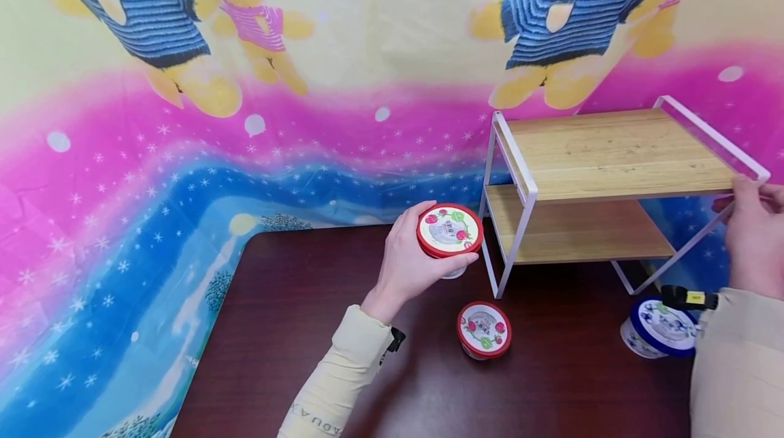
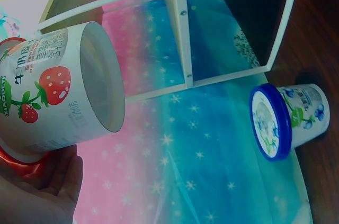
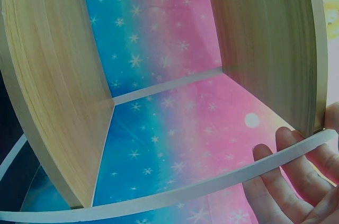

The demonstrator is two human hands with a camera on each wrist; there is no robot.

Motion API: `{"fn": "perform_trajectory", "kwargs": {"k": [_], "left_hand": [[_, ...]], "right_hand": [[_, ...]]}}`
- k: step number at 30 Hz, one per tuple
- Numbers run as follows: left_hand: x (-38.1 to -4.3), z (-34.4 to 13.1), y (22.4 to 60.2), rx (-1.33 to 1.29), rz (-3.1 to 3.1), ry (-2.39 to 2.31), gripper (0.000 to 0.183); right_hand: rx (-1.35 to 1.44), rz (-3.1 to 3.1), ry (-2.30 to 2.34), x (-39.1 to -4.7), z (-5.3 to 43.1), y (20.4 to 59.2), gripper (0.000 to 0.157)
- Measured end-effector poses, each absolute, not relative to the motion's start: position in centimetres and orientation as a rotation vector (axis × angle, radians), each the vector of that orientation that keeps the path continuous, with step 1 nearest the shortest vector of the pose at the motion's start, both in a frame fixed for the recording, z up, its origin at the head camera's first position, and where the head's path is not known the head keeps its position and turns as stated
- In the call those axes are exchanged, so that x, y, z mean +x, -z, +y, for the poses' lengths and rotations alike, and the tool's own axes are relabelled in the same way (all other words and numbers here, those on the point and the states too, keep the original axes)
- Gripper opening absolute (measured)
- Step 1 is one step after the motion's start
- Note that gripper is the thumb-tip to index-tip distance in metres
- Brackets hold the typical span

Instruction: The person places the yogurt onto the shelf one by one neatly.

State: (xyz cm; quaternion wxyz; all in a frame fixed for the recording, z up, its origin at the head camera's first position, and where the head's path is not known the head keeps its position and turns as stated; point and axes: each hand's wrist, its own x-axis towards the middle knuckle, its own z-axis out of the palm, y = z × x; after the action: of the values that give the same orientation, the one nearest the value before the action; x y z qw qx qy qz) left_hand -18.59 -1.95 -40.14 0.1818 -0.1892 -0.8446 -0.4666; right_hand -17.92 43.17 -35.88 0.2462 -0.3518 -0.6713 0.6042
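My left hand (image 1: 409,256) grips a paper tub with a red lid (image 1: 450,228), held up beside the left legs of a two-tier shelf (image 1: 618,152). Strawberries are printed on the tub's white side (image 2: 53,86) in the left wrist view. At the shelf's right front corner, my right hand (image 1: 756,234) holds the white metal frame. Its fingers (image 3: 296,173) curl round the frame bar in the right wrist view. Below the left hand, a second red-lidded tub (image 1: 484,330) stands upright on the table. Close by the right sleeve is a blue-lidded tub (image 1: 666,326) with blueberry print.
The dark reddish-brown table (image 1: 294,302) runs up to a printed cloth backdrop (image 1: 343,118) with teddy bears and snowflakes. Two wooden boards form the shelf's levels, the lower board (image 1: 588,237) set well above the tabletop. White side rails rise above the upper board.
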Motion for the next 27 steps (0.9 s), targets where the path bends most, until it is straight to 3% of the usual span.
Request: {"fn": "perform_trajectory", "kwargs": {"k": [4, 11, 27], "left_hand": [[-18.5, -1.3, 39.6, -0.569, -2.369, 1.317, 0.093], [-18.4, -0.4, 39.1, -0.589, -2.366, 1.344, 0.093], [-18.3, 2.0, 37.3, -0.704, -2.352, 1.297, 0.096]], "right_hand": [[-0.951, -1.839, -1.641, -17.9, 43.2, 36.0, 0.050], [-0.959, -1.824, -1.659, -17.7, 42.5, 35.3, 0.026], [-0.978, -1.847, -1.627, -17.8, 43.1, 35.8, 0.052]]}}
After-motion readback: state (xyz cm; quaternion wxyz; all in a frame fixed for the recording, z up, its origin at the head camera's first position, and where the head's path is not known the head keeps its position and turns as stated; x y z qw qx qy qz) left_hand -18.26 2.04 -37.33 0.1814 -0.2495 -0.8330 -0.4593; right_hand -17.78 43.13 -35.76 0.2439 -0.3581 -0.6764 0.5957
